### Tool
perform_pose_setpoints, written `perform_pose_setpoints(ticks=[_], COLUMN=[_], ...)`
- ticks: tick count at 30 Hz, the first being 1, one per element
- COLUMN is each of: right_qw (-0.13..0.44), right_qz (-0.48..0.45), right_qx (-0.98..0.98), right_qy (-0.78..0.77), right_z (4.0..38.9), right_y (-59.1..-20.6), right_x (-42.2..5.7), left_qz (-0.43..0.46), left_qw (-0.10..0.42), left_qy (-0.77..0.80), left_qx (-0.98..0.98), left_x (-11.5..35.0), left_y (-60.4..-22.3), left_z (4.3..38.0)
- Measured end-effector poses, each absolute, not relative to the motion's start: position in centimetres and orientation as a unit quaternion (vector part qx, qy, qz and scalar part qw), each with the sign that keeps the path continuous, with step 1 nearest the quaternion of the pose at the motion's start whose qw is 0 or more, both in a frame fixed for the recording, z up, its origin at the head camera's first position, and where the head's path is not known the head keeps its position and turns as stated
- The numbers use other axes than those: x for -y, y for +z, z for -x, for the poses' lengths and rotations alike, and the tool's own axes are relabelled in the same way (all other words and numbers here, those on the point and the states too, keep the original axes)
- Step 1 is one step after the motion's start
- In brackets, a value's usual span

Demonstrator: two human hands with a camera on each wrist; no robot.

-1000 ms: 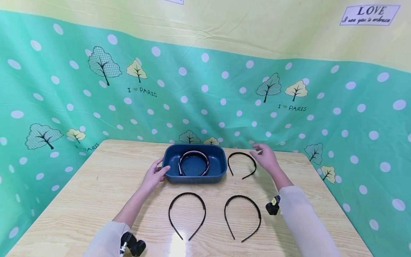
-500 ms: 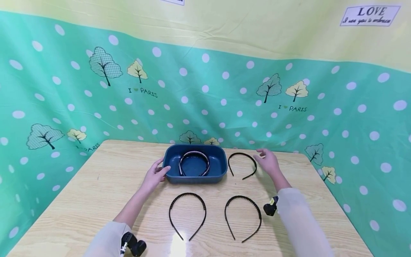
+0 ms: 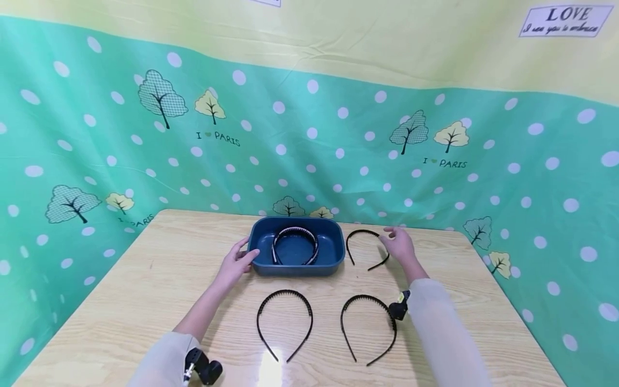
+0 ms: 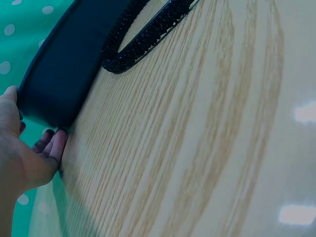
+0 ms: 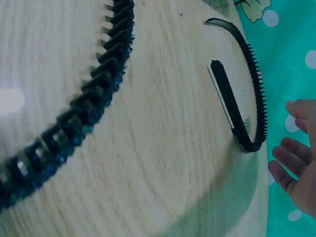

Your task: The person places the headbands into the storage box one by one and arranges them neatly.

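Right hand free beside the far hairband, left hand gripping the tub!
Here's the right hand [image 3: 398, 244], fingers loose and holding nothing, just beside the far hairband [image 3: 362, 231], which lies on the table with its tips toward the person; the right wrist view shows a gap between them. Over on the other side, the left hand [image 3: 235, 264] has the end of the blue tub [image 3: 297, 270], thumb at the rim and fingers lower down, probably to keep it from sliding. Inside the tub sits a pale-trimmed hairband [image 3: 296, 229], perhaps more than one nested together. Nearer the person, a front left hairband [image 3: 285, 292] and a front right hairband [image 3: 364, 296] lie well apart, a spacing that seems to leave each easy to pick out.
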State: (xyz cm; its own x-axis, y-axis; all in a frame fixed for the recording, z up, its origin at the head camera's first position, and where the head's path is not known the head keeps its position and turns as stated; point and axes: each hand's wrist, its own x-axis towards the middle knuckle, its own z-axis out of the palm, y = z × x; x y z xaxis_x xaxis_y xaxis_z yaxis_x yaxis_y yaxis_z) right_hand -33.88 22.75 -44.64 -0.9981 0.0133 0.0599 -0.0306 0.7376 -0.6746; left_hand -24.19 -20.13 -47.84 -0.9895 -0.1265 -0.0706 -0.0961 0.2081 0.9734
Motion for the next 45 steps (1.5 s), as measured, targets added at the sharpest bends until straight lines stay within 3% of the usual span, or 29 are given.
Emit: perform_pose_setpoints(ticks=[31,45], right_qw=[-0.014,-0.002], right_qz=[0.012,0.033], right_qx=[0.948,0.943], right_qy=[0.318,0.332], right_z=[32.9,32.8], right_y=[-46.6,-47.0], right_x=[-23.5,-23.7], left_qz=[-0.067,-0.072], left_qw=[0.011,0.013], left_qy=[-0.626,-0.627], left_qx=[0.777,0.776], left_x=[20.1,20.2], left_y=[-47.7,-47.9], left_z=[24.1,24.2])
